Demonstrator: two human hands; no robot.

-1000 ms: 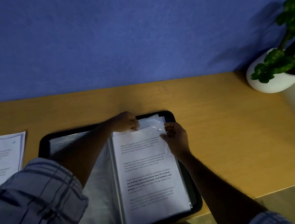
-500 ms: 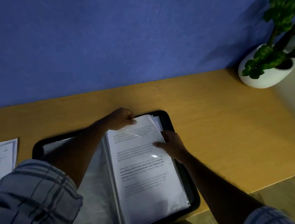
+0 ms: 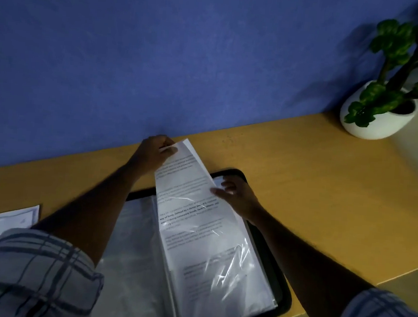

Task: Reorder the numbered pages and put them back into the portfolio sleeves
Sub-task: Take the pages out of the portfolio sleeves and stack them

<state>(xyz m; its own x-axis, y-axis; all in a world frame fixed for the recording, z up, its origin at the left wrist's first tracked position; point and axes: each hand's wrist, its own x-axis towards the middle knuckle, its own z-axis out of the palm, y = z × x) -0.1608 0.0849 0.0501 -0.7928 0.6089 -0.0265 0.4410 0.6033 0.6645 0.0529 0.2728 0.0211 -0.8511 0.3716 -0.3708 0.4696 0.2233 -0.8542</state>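
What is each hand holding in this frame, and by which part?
Left hand pinches the white printed page by its top edge. Right hand only presses the clear plastic sleeve near its opening.

Page stack (image 3: 3, 219) left of open portfolio (image 3: 284, 300)

Page (image 3: 183, 181): printed, half out of the right sleeve, top raised toward the desk's back edge.
Sleeve (image 3: 231, 272): clear, crinkled.
Portfolio (image 3: 234, 172): black, open, at the front edge.
Stack (image 3: 3, 219): left edge.

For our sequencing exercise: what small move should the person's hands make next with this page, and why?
Probably draw the page fully clear: the left hand pinches its top, its lower part lies inside the sleeve, and the right hand steadies the sleeve.
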